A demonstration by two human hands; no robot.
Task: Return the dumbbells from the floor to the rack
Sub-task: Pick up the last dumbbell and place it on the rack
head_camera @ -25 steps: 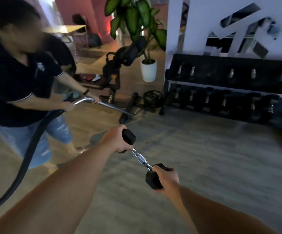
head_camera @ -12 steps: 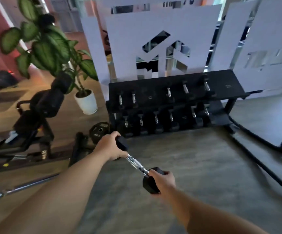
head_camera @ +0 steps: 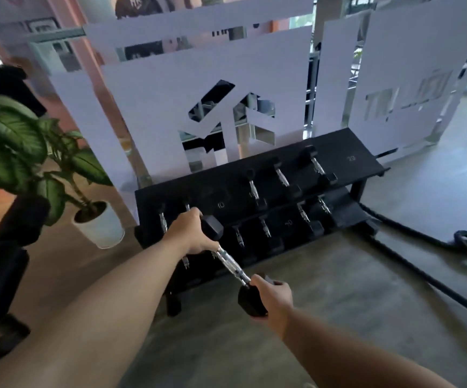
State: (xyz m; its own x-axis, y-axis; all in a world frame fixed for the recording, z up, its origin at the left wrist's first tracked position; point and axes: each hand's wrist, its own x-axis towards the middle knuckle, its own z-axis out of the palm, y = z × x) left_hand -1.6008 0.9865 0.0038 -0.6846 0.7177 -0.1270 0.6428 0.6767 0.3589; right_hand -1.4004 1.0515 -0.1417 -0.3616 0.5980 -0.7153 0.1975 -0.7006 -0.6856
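I carry one black hex dumbbell [head_camera: 230,260] with a chrome handle, held in the air in front of the rack. My left hand [head_camera: 189,232] grips its far head and my right hand [head_camera: 272,296] grips its near head. The black two-tier rack [head_camera: 347,163] stands just ahead against a white panel. Several dumbbells lie on both of its shelves. A bare stretch of the top shelf [head_camera: 221,204] marked 10 shows just beyond my left hand.
A potted plant [head_camera: 98,224] in a white pot stands left of the rack. Black padded gym equipment [head_camera: 5,261] fills the left edge. Thick black ropes [head_camera: 428,264] run over the grey floor to the right of the rack.
The view has swung from the person with the hose to the rack, and I have come much closer to it. Both hands keep the same hold on the dumbbell.
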